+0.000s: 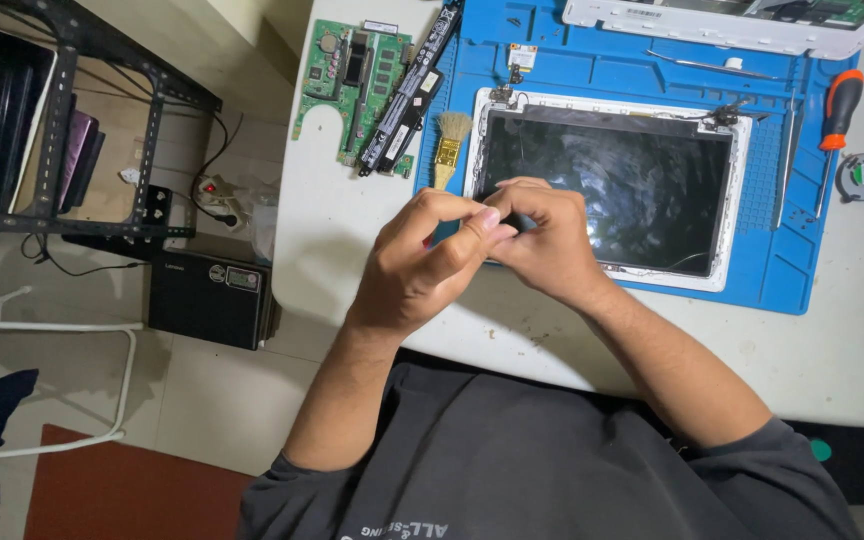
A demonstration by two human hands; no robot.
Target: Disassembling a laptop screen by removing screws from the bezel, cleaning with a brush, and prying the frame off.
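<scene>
A white table (352,250) fills most of the view, with a blue mat (652,75) laid on its far part. On the mat lies a laptop screen panel (607,195) in a white frame, dark glass up, hinges at its far corners. A white laptop shell (732,25) sits at the mat's far edge.

Left of the mat lie a green circuit board (337,70) and, across it at a slant, a long black battery (407,95). A small brush (449,145) with a gold ferrule lies just beside the panel's left edge. An orange-handled screwdriver (837,115) rests on the mat's right edge, with a small fan (862,175) beside it on the table.

Both hands meet over the panel's near left corner. The left hand (422,265) is curled, fingers bent in, thumb pressed toward the right hand's fingertips. The right hand (547,235) is likewise curled, its fingers closed toward the left. They seem to pinch something small between them, but what it is cannot be told; it is hidden by the fingers.
</scene>
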